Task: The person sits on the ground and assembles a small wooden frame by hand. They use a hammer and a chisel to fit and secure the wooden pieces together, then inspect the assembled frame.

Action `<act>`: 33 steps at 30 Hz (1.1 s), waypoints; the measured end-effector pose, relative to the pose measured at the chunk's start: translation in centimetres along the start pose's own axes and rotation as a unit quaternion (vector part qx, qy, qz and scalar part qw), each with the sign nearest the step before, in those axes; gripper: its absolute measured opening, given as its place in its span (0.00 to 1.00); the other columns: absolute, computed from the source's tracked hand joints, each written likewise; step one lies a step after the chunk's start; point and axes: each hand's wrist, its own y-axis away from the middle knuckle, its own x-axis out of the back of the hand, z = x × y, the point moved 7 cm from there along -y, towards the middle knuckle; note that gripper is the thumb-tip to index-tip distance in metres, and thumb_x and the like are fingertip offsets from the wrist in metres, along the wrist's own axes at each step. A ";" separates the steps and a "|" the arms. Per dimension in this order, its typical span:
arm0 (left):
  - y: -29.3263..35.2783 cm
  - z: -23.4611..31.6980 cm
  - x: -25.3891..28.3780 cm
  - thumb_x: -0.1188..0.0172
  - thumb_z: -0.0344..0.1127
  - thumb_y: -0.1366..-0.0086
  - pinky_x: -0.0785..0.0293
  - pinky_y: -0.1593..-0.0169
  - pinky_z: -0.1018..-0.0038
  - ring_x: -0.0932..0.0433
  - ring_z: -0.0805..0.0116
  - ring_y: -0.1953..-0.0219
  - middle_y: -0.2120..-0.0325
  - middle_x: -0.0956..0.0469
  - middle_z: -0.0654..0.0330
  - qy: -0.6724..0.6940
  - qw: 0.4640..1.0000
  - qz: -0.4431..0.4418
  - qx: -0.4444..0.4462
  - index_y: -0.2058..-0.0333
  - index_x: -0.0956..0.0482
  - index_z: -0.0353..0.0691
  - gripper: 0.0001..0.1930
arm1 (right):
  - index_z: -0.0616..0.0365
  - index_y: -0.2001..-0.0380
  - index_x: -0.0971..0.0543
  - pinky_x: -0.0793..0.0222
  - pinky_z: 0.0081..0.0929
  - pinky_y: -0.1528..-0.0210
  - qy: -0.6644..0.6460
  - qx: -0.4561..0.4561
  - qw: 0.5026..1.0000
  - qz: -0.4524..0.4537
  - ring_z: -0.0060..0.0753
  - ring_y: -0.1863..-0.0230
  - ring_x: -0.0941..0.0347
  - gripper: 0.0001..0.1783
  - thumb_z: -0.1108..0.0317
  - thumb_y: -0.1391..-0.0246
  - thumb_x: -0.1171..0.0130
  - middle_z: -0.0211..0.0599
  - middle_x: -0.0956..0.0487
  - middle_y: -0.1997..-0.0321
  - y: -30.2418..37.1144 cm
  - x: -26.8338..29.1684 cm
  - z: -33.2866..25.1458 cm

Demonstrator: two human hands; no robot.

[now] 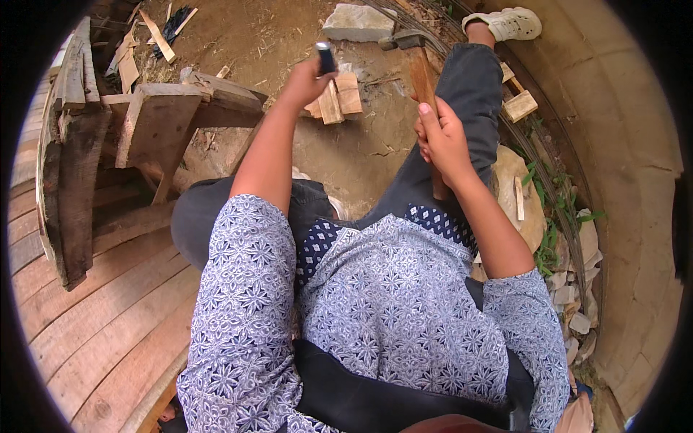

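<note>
My left hand (307,85) is closed around a chisel, its dark handle (327,60) capped with shiny metal. The fist hides its blade, and motion blurs the hand slightly. Just below that fist, a narrow strip of wood (331,107) lies across a wider pale wood block (349,92) on the ground. Whether the chisel touches the wood is hidden. On the other side, my right hand (444,141) is wrapped around the brown wooden handle (421,76) of a hammer. Its metal head (404,40) points up and away, above my stretched-out leg and apart from the chisel.
Rough wooden planks and a dark timber frame (159,123) stand at the left. A pale stone block (359,23) lies at the far side. Along the right run metal rods (538,155), a large stone (523,187), rubble and a tan wall (621,144). Offcuts litter the dirt floor.
</note>
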 end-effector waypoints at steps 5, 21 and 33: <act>2.3 -2.0 1.5 0.36 0.28 0.35 0.24 0.46 0.71 0.18 0.67 0.52 0.57 0.16 0.55 0.174 0.979 0.036 0.103 0.52 0.23 0.30 0.14 | 0.54 0.43 0.28 0.45 0.12 0.84 -0.037 -0.012 0.999 -0.002 0.09 0.86 0.45 0.20 0.55 0.29 0.52 0.20 0.35 0.77 -0.4 -0.7 0.6; -4.2 6.1 -3.0 0.36 0.32 0.38 0.26 0.60 0.56 0.22 0.40 0.63 0.66 0.20 0.42 -0.129 0.977 -0.129 -0.113 0.56 0.25 0.35 0.13 | 0.55 0.44 0.27 0.43 0.13 0.84 -0.118 -0.021 0.992 0.032 0.09 0.84 0.43 0.20 0.54 0.30 0.52 0.20 0.35 0.78 0.0 1.4 2.3; -3.6 7.6 -3.2 0.37 0.32 0.37 0.26 0.58 0.56 0.22 0.40 0.60 0.64 0.20 0.42 -0.199 0.960 -0.158 -0.117 0.56 0.25 0.34 0.13 | 0.56 0.40 0.30 0.44 0.11 0.84 -0.147 -0.031 0.989 0.014 0.08 0.84 0.44 0.22 0.54 0.29 0.53 0.20 0.36 0.77 -0.2 1.3 2.8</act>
